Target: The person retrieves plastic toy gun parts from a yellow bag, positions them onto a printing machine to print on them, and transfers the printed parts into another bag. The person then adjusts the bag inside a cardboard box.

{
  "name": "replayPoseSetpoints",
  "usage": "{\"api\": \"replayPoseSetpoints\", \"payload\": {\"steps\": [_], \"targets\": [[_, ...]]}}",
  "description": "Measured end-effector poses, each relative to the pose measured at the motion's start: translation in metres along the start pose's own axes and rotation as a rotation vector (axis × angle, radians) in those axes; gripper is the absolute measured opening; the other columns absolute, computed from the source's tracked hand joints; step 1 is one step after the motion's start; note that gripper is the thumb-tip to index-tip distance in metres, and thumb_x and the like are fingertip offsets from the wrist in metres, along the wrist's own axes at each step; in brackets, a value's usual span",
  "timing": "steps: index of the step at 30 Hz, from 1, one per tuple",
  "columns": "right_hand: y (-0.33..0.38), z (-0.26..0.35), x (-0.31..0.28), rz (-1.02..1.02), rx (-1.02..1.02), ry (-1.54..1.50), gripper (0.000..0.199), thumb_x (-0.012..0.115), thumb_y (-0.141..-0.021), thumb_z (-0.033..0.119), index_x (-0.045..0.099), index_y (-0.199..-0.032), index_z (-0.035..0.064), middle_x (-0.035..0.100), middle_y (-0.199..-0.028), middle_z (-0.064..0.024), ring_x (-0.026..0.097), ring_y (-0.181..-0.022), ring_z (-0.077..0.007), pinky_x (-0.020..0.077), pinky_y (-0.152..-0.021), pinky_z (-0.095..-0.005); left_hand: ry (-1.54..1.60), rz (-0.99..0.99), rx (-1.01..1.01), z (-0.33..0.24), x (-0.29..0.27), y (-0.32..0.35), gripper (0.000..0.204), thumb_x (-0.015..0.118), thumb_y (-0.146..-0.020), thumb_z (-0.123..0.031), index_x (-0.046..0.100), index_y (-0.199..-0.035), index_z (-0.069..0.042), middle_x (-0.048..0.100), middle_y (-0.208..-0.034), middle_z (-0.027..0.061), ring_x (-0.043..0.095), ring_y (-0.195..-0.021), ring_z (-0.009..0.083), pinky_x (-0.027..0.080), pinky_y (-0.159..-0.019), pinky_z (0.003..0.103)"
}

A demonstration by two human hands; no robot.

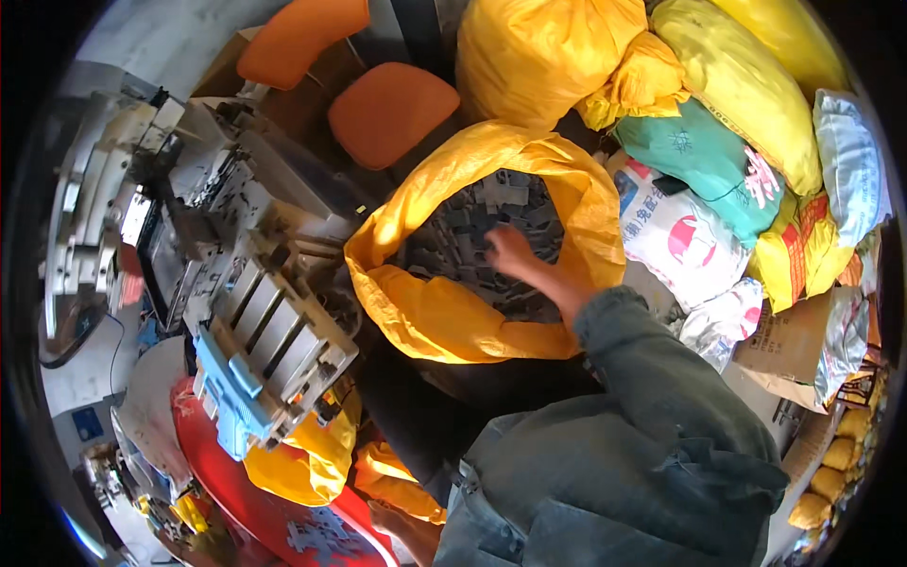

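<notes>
A large orange-yellow woven sack stands in front of me with its rim rolled down. Inside lies a heap of small grey pieces, too jumbled to tell their kind. My right hand reaches over the rim into the sack, fingers curled close above the heap; whatever they hold is hidden. Low in the view, my left hand is beside a red basin with grey-blue pieces in it. Its fingers are too unclear to read.
To the left is a machine with a slatted metal fixture and a light-blue plastic part. An orange chair stands behind the sack. Full yellow sacks, a green sack and a cardboard box crowd the right.
</notes>
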State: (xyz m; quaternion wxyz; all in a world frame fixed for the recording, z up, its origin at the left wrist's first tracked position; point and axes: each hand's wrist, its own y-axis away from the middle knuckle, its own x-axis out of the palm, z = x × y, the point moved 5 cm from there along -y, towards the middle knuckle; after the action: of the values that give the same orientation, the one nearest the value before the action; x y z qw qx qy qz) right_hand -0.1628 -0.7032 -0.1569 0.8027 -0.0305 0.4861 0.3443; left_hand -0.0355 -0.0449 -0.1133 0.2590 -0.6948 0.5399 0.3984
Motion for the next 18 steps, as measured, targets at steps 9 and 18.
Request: {"api": "replayPoseSetpoints", "payload": {"steps": [9,18], "targets": [[-0.063,-0.113,0.052,0.1,0.214,0.259,0.031,0.049,-0.082,0.014,0.051,-0.113,0.0098,0.046,-0.117,-0.0228,0.051,-0.102,-0.0412,0.0468,-0.08,-0.0497,-0.097,0.219,-0.01,-0.024,-0.014,0.023,0.035,0.048,-0.089,-0.024,0.063,-0.067,-0.002,0.061,-0.061,0.0071,0.057,-0.052,0.0164,0.046,-0.051,0.032],[-0.063,-0.128,0.066,-0.065,0.003,0.354,0.018,0.05,-0.081,0.012,0.057,-0.097,0.0087,0.059,-0.093,-0.0141,0.061,-0.083,-0.0342,0.0509,-0.065,-0.0461,-0.098,0.295,0.186,-0.078,0.001,0.016,0.027,0.052,-0.087,-0.02,0.064,-0.076,0.001,0.063,-0.064,0.0094,0.06,-0.056,0.0168,0.048,-0.052,0.028]]}}
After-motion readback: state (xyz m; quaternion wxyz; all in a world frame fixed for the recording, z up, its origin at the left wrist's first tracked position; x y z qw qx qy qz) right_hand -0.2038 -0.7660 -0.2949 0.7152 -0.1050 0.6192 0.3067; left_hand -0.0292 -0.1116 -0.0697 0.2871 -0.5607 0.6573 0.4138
